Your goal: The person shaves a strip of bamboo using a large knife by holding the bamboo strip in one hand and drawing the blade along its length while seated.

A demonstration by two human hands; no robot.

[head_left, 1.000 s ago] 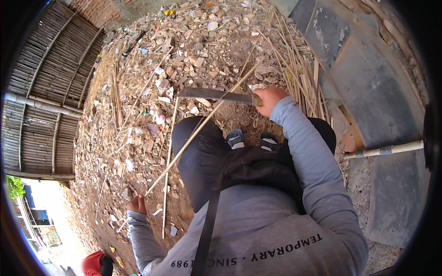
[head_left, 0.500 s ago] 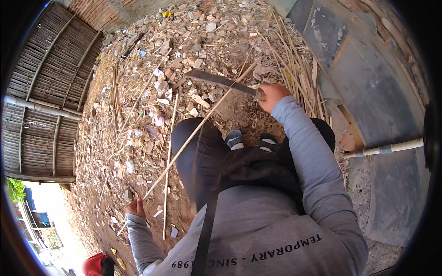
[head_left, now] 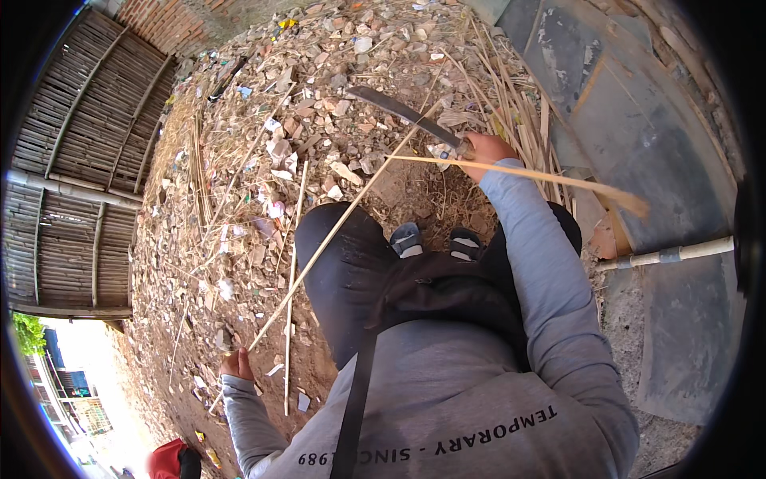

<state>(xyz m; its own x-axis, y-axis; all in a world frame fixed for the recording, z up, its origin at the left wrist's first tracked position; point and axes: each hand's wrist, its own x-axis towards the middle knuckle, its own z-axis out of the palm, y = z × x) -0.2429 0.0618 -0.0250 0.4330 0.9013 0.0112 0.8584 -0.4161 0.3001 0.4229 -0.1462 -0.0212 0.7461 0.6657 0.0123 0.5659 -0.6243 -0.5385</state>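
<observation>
My left hand (head_left: 237, 365) is closed around the near end of a long pale bamboo stick (head_left: 323, 246), which slants up to the right across my left knee. My right hand (head_left: 488, 153) grips the handle of a machete (head_left: 399, 109), its dark blade pointing left and crossing the far part of the stick. From the stick, close below the blade, a thin bamboo strip (head_left: 527, 171) juts to the right over my right wrist, its far end blurred. Whether the strip is fully split from the stick I cannot tell.
Another bamboo stick (head_left: 292, 303) lies on the rubble-strewn ground left of my knee. Long split strips (head_left: 511, 104) lie at the far right beside grey sheets (head_left: 662, 168). A bamboo wall (head_left: 72, 199) stands at left, and a red and black object (head_left: 171, 461) sits lower left.
My right hand and the machete have moved a little to the right, with the blade now tilted more steeply. A thin strip now stands out to the right from the stick. My left hand has barely moved.
</observation>
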